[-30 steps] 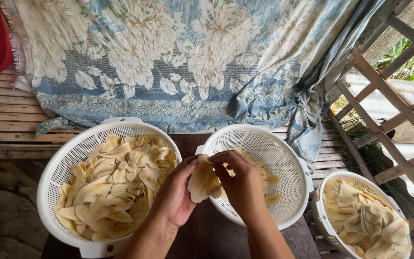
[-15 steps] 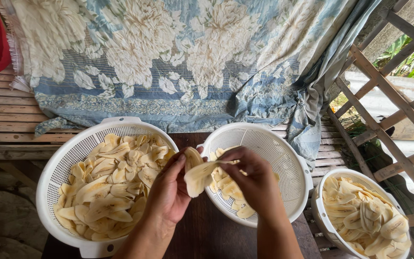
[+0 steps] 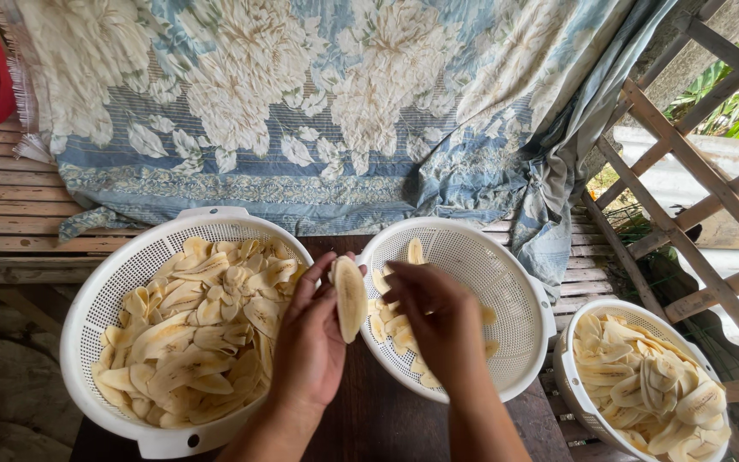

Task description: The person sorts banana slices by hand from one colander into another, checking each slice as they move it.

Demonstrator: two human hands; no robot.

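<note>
Head view: a stack of banana slices is gripped upright by the left hand, between the left colander and the middle colander. The right hand is held over the middle colander, fingers curled; whether a slice is pinched cannot be told. A third colander of slices is seen at right, a floral cloth behind.

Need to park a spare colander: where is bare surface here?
Bare wooden slats left of the floral cloth, behind the left colander. A dark strip shows between the forearms. Crowded: left hand, right hand, middle colander, right colander.
</note>
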